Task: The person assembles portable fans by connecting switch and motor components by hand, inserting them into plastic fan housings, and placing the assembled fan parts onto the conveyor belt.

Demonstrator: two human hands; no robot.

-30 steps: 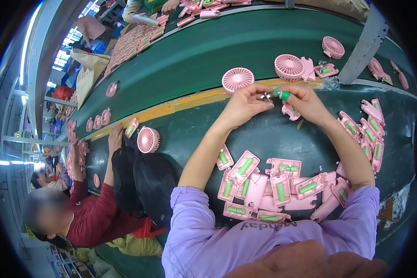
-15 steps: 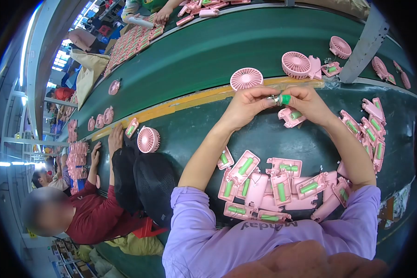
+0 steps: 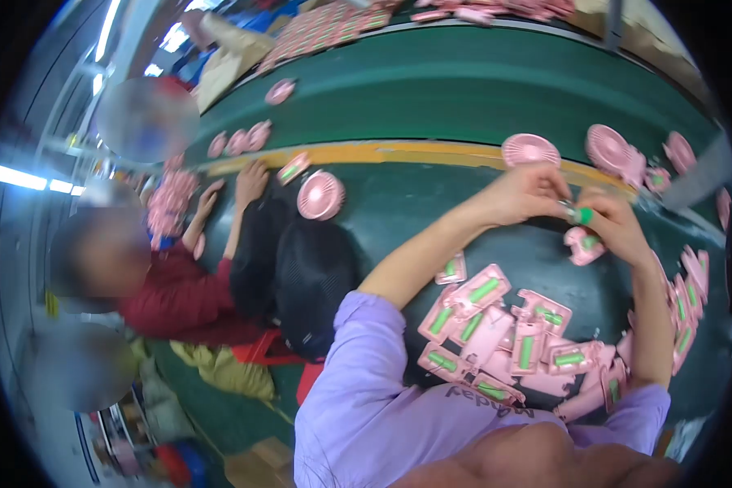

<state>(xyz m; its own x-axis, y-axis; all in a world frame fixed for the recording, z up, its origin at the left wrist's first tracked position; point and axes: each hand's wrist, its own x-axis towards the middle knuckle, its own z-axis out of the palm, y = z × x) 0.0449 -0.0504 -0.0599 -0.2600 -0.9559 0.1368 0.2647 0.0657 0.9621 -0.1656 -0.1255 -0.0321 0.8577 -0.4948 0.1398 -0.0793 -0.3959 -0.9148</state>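
Note:
My left hand (image 3: pixel 537 193) and my right hand (image 3: pixel 618 221) meet over the work table, fingertips pinched together around a small green-and-silver piece (image 3: pixel 581 215). Motion blur and the fingers hide its exact kind. Just below my right hand lies a pink fan-handle shell (image 3: pixel 579 249) with a green battery in it. Between my forearms and chest is a loose heap of pink handle shells (image 3: pixel 525 351), many holding green batteries. More such shells (image 3: pixel 681 305) lie to the right of my right forearm. Beyond my left hand sits a round pink fan head (image 3: pixel 531 150).
A green conveyor belt (image 3: pixel 431 89) runs beyond a yellow edge strip (image 3: pixel 366 152), carrying pink fans. At left, a co-worker in a dark red sleeve (image 3: pixel 195 293) rests hands on the table. A black mesh-covered item (image 3: pixel 315 281) and a fan head (image 3: pixel 320 195) stand between us.
The view has swung left, so the table and hands appear farther right. Both my hands still pinch the small piece together; the fan shells stay where they lay.

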